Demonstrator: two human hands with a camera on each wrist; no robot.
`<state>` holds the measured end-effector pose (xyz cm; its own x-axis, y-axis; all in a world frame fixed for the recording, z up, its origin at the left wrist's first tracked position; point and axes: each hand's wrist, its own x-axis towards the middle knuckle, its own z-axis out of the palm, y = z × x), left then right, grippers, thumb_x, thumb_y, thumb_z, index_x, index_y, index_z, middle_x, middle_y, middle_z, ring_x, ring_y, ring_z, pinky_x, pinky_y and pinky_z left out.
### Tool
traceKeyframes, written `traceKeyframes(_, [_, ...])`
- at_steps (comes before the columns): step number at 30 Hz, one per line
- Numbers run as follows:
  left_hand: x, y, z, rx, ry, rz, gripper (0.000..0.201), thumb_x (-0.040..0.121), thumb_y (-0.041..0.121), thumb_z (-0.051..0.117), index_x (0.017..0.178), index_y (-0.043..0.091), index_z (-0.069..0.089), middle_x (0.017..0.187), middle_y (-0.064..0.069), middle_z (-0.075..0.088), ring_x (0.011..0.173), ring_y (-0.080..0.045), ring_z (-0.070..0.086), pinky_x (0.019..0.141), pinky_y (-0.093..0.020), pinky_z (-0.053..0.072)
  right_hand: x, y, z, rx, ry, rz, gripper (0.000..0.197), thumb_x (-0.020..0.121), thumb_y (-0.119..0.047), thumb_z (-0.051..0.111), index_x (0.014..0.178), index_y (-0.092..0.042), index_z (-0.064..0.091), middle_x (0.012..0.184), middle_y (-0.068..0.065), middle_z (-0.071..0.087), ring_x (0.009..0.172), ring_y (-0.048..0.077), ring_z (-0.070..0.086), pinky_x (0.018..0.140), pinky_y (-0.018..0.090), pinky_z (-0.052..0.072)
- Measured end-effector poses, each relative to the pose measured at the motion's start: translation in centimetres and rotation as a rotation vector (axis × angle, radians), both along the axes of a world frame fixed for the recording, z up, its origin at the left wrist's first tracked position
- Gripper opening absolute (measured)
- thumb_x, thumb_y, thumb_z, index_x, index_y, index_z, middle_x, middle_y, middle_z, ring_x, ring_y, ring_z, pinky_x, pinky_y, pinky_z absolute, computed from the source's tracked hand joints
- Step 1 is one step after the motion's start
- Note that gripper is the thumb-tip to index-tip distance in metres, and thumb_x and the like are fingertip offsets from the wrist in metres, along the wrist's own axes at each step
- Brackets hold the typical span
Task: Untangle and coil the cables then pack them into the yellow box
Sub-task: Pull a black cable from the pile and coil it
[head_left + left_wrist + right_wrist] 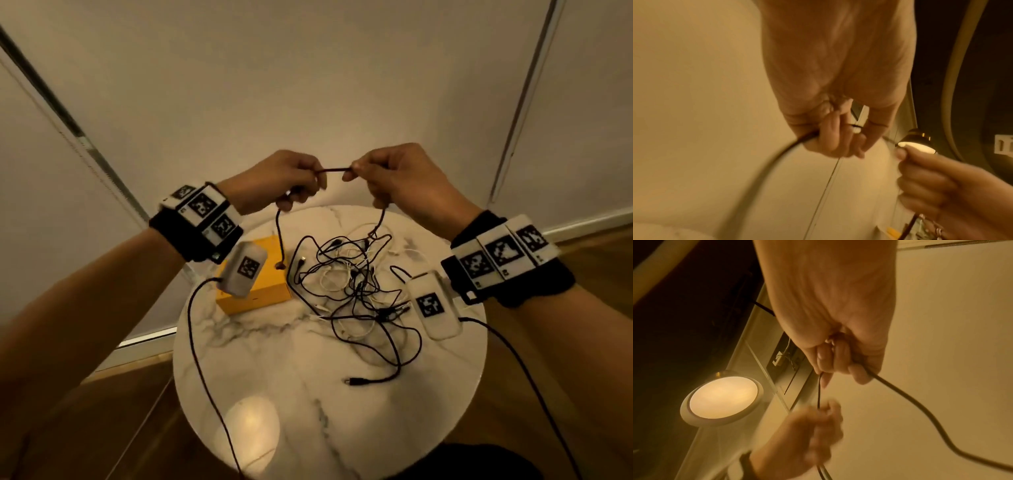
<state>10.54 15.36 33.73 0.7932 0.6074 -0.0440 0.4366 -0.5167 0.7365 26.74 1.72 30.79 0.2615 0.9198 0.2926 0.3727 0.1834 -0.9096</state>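
Both hands are raised above the round marble table (274,394) and stretch a short span of a dark cable (334,169) between them. My left hand (301,181) pinches one side, and the cable's free end with its plug (281,266) hangs down over the yellow box (246,301). My right hand (370,178) pinches the other side, from which the cable drops into the tangle of black and white cables (356,277) on the table. The same dark cable (900,394) leaves the curled fingers (838,360) in the right wrist view, and the left hand (838,138) grips the cable (760,170) too.
The yellow box lies at the table's back left, partly hidden by my left wrist device (243,270). One black cable end (352,381) trails toward the table's middle. Wood floor (102,428) and white walls surround the table. A round ceiling lamp (723,400) glows overhead.
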Motion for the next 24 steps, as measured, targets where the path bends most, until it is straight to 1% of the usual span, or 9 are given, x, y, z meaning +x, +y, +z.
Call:
traceKeyframes(3, [-2.9,0.1,-4.2,0.005,0.164,-0.109,0.017,0.093,-0.002,0.051,0.088,0.003,0.066,0.056,-0.004,0.048,0.045,-0.011,0.04,0.044,-0.022,0.033,2.3,-1.8,0.6,0.054,-0.035,-0.073,0.024,0.097,-0.022,0.054,0.092,-0.01,0.074,0.058,0.006,0.043,0.05,0.015,0.037,0.052,0.029,0.038])
traceKeyframes(6, [-6.1,0.0,-8.5,-0.105,0.092,-0.048,0.017,0.095,0.001,0.054,0.088,0.008,0.068,0.051,0.002,0.043,0.043,-0.009,0.037,0.043,-0.019,0.032,4.5,-2.8,0.1,0.049,-0.141,-0.113,0.022,0.096,-0.024,0.057,0.09,-0.013,0.075,0.059,0.008,0.045,0.053,0.019,0.036,0.049,0.026,0.033])
traceKeyframes(8, [-8.1,-0.7,-11.0,-0.151,0.059,-0.035,0.011,0.092,0.016,0.061,0.087,0.015,0.071,0.049,0.002,0.042,0.044,-0.012,0.036,0.043,-0.021,0.032,6.0,-2.7,-1.5,0.039,-0.162,-0.17,0.022,0.096,-0.022,0.056,0.09,-0.013,0.075,0.058,0.008,0.046,0.053,0.019,0.037,0.052,0.029,0.033])
traceKeyframes(10, [-10.2,-2.7,-13.0,-0.298,-0.013,-0.005,0.018,0.082,0.033,0.066,0.087,0.016,0.071,0.051,0.002,0.037,0.044,-0.011,0.031,0.043,-0.02,0.028,6.8,-2.3,-4.2,0.008,-0.145,-0.221,0.022,0.096,-0.022,0.056,0.09,-0.012,0.075,0.058,0.007,0.048,0.051,0.013,0.04,0.052,0.028,0.034])
traceKeyframes(14, [-12.9,-7.1,-15.8,-0.757,-0.221,0.125,0.031,0.075,0.038,0.073,0.084,0.009,0.069,0.055,0.003,0.032,0.047,-0.009,0.027,0.043,-0.019,0.028,6.4,-1.5,-10.9,-0.16,-0.329,-0.226,0.02,0.095,-0.022,0.058,0.082,-0.014,0.072,0.057,-0.008,0.054,0.05,0.004,0.049,0.049,0.01,0.033])
traceKeyframes(16, [-13.3,-9.1,-16.9,-0.94,-0.337,0.16,0.03,0.079,0.039,0.07,0.082,0.009,0.067,0.053,0.004,0.031,0.045,-0.008,0.027,0.043,-0.019,0.029,5.8,-1.6,-14.2,-0.252,-0.457,-0.25,0.022,0.094,-0.028,0.058,0.085,-0.013,0.072,0.062,-0.011,0.057,0.057,0.002,0.054,0.056,0.017,0.04])
traceKeyframes(18, [-13.3,-10.6,-18.0,-1.08,-0.497,0.217,0.03,0.076,0.038,0.075,0.078,0.01,0.064,0.048,0.005,0.032,0.042,-0.007,0.027,0.042,-0.019,0.028,4.6,-2.1,-17.5,-0.391,-0.541,-0.221,0.022,0.093,-0.031,0.059,0.092,-0.014,0.073,0.073,0.0,0.065,0.069,0.016,0.059,0.064,0.03,0.045])
traceKeyframes(20, [-13.0,-12.0,-19.1,-1.19,-0.67,0.223,0.026,0.079,0.033,0.073,0.081,0.009,0.063,0.049,0.005,0.035,0.041,-0.006,0.029,0.043,-0.02,0.028,1.7,-3.1,-19.5,-0.504,-0.628,-0.116,0.015,0.092,-0.024,0.06,0.098,-0.016,0.071,0.091,0.007,0.068,0.083,0.024,0.062,0.073,0.034,0.048])
traceKeyframes(24, [-11.6,-13.9,-20.4,-1.275,-0.744,0.144,0.016,0.091,0.024,0.058,0.094,0.008,0.062,0.061,0.002,0.045,0.048,-0.007,0.036,0.051,-0.02,0.034,-5.1,-5.5,-19.7,-0.192,-0.561,0.089,0.043,0.083,-0.017,0.059,0.126,-0.016,0.061,0.128,0.005,0.057,0.118,0.022,0.053,0.103,0.037,0.041])
